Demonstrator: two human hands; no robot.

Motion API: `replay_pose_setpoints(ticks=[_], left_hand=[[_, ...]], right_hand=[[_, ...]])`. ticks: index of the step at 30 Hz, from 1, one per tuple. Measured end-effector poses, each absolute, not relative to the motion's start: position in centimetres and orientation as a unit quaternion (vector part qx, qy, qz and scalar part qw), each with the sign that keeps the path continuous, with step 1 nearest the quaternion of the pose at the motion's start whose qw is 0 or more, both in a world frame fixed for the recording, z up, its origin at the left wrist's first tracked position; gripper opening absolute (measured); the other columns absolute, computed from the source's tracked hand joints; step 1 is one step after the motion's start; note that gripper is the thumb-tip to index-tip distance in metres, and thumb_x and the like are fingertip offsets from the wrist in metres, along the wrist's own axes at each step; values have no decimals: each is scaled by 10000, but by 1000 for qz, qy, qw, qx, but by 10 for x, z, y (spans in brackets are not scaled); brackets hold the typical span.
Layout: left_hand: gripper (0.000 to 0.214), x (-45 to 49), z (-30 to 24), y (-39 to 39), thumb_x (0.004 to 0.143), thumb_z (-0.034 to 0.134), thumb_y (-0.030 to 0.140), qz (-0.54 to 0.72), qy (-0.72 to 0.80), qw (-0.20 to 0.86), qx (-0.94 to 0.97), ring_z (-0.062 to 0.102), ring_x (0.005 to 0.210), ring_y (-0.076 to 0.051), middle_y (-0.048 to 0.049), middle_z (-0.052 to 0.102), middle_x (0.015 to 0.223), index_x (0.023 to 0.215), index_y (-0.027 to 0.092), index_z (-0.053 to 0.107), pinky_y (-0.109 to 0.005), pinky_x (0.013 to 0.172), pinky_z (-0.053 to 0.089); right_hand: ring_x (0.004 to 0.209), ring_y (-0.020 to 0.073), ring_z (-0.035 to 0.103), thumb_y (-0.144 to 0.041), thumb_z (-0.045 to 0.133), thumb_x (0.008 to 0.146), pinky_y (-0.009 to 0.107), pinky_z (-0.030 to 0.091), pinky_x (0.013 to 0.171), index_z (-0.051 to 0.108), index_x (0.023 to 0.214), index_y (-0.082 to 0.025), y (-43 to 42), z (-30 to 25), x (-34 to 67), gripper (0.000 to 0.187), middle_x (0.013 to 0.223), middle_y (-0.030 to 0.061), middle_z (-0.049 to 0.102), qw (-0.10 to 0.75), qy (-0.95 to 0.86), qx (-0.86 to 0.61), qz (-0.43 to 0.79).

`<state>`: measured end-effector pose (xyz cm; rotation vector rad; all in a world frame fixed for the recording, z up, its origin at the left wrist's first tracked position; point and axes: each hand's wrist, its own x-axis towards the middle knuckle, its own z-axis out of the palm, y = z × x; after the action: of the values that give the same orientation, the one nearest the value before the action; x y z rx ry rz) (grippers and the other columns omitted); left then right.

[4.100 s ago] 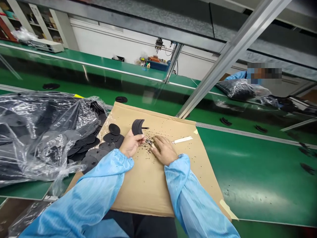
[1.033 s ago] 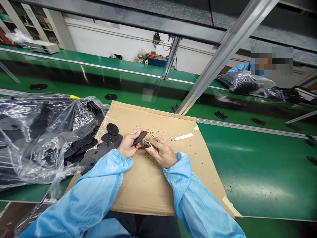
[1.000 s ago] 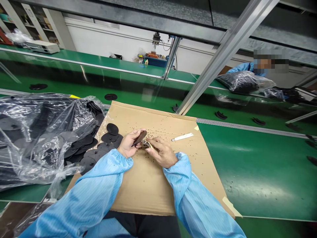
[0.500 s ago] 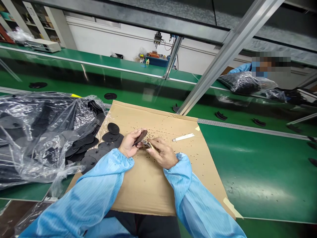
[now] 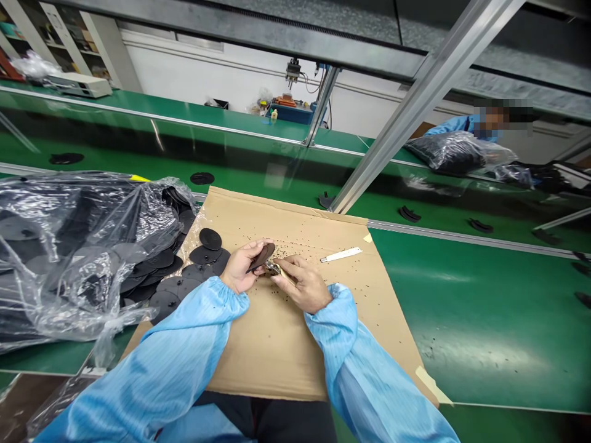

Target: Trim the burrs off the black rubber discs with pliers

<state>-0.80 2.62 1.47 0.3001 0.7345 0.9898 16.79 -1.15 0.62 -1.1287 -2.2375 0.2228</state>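
**Mia:** What is the left hand (image 5: 240, 271) holding?

**Tom:** A black disc (image 5: 261, 255). The grip is closed around it, with the thumb on one side and the fingers on the other. The disc is tipped up on its edge, just above the cardboard sheet (image 5: 277, 344).

**Mia:** And the right hand (image 5: 302, 286)?

**Tom:** Its grip is shut tight on a small metal tool (image 5: 273, 267). The tip of the tool meets the rim of the disc. The tool is too small to tell what kind it is.

**Mia:** Where are the hands?

**Tom:** Close together, over the middle of the cardboard. The cardboard lies flat on the green surface (image 5: 484, 320).

**Mia:** What are those little dots?

**Tom:** Tiny black crumbs (image 5: 300, 241). They are scattered on the cardboard around the hands.

**Mia:** What else is near?

**Tom:** A pile of discs (image 5: 184, 277) sits just left of the left hand. It spills out of a clear plastic bag (image 5: 69, 246). A white strip (image 5: 340, 254) lies on the cardboard to the right of the hands. Behind the cardboard runs a green belt (image 5: 138, 144) with a few more discs lying well apart on it. Far off on the right, another person's blue sleeve (image 5: 455, 125) shows behind a second bag (image 5: 457, 154).
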Motion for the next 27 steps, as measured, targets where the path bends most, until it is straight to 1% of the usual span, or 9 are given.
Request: replay_pose_setpoints(ticks=[3, 7, 15, 18, 21, 24, 27], left_hand=[[163, -6, 13, 27, 862, 506, 111, 473, 346, 798, 144, 394, 443, -60, -50, 520, 727, 982, 50, 597, -164, 352, 242], [160, -5, 10, 27, 851, 521, 112, 475, 354, 792, 147, 410, 457, -60, -53, 523, 737, 969, 47, 606, -159, 351, 246], [171, -6, 10, 26, 896, 479, 104, 473, 365, 787, 153, 407, 457, -46, -51, 542, 777, 999, 38, 599, -153, 353, 246], [169, -5, 15, 25, 910, 457, 108, 467, 359, 796, 139, 391, 450, -52, -33, 503, 704, 1006, 44, 580, -152, 363, 234], [163, -6, 17, 25, 920, 437, 121, 459, 331, 815, 123, 324, 416, -55, -9, 439, 636, 1011, 55, 554, -160, 368, 214], [157, -9, 16, 26, 920, 416, 115, 452, 285, 840, 98, 311, 424, -58, -14, 439, 657, 1002, 63, 540, -164, 372, 209], [156, -10, 14, 26, 918, 415, 111, 452, 276, 844, 88, 328, 433, -62, -14, 441, 664, 1002, 68, 540, -167, 376, 215]], right_hand=[[872, 16, 564, -397, 516, 889, 137, 481, 788, 638, 1158, -182, -11, 7, 168, 366, 971, 50, 595, 297, -848, -433, 73], [842, 15, 559, -397, 514, 888, 135, 474, 761, 645, 1134, -179, -11, 5, 168, 354, 943, 49, 590, 295, -851, -429, 65], [792, 32, 559, -419, 487, 896, 149, 468, 729, 668, 1103, -172, -11, 4, 168, 370, 900, 60, 593, 276, -850, -437, 98], [808, 31, 562, -410, 502, 889, 147, 475, 742, 670, 1106, -173, -10, 2, 168, 362, 889, 54, 599, 301, -843, -431, 118], [869, 21, 575, -395, 509, 890, 137, 487, 797, 659, 1135, -180, -9, 0, 167, 360, 932, 46, 609, 324, -825, -441, 138], [896, 24, 581, -415, 519, 883, 148, 487, 826, 655, 1142, -187, -8, -2, 169, 371, 971, 40, 608, 333, -801, -489, 90], [921, 63, 576, -466, 532, 864, 203, 489, 841, 655, 1137, -197, -3, -7, 175, 402, 1016, 48, 600, 315, -781, -539, -1]])
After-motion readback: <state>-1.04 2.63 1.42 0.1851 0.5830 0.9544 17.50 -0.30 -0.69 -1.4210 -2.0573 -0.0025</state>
